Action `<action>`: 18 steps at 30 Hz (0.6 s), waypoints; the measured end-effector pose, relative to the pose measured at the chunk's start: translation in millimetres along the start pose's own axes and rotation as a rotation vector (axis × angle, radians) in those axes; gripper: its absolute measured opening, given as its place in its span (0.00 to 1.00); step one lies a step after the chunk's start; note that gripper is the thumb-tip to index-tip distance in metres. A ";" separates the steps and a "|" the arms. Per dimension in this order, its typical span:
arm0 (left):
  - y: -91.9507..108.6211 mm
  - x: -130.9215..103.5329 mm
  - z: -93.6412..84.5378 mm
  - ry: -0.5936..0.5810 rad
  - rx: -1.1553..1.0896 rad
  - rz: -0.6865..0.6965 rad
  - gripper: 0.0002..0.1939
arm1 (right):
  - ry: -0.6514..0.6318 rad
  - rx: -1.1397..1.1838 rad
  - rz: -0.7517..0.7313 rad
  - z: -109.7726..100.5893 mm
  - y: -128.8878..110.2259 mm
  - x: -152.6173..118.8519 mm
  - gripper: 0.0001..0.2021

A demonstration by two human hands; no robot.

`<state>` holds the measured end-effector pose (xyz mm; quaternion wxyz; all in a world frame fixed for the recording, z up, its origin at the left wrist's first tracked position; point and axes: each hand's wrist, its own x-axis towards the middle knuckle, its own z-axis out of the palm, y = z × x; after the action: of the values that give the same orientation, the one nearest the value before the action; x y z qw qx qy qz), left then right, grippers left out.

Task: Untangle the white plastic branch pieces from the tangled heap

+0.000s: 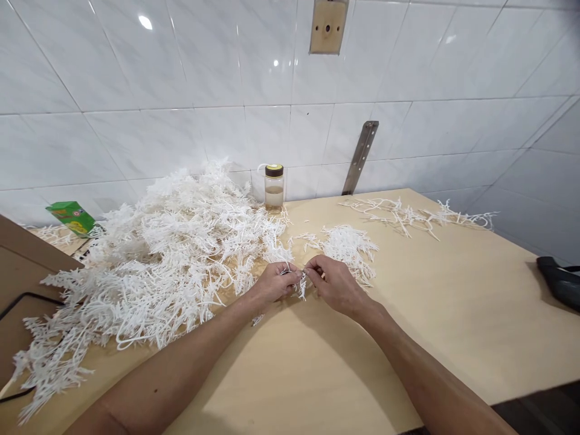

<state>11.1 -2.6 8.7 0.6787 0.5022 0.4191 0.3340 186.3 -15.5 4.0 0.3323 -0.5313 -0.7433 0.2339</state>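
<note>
my left hand point(277, 281) and right hand point(334, 284) pinch a white sprig point(302, 290) between them, probably light, bendy, best gripped at one end

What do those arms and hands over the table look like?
They are a person's: left hand and right hand without gloves, left forearm and right forearm without visible sleeves or watch. The left forearm bears a small spot.

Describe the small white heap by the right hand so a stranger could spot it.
On the pale table, find the huge white pile at left. Just right of it, beyond the right hand, lies the small heap. Its short pieces set it apart from the long branching strands farther right.
</note>
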 end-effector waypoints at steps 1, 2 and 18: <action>-0.1 -0.1 0.4 -0.001 0.008 -0.002 0.15 | 0.056 -0.103 -0.049 1.1 1.8 1.0 0.08; -0.6 -0.1 0.6 -0.002 0.016 0.000 0.15 | 0.116 -0.191 -0.080 1.6 5.0 2.3 0.08; 0.2 0.4 -1.1 0.071 0.012 0.007 0.18 | -0.136 0.320 0.164 -7.3 -1.4 0.5 0.16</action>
<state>10.2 -1.7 8.7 0.6591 0.4957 0.4431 0.3514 190.7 -15.5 10.0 0.3412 -0.5137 -0.6716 0.4107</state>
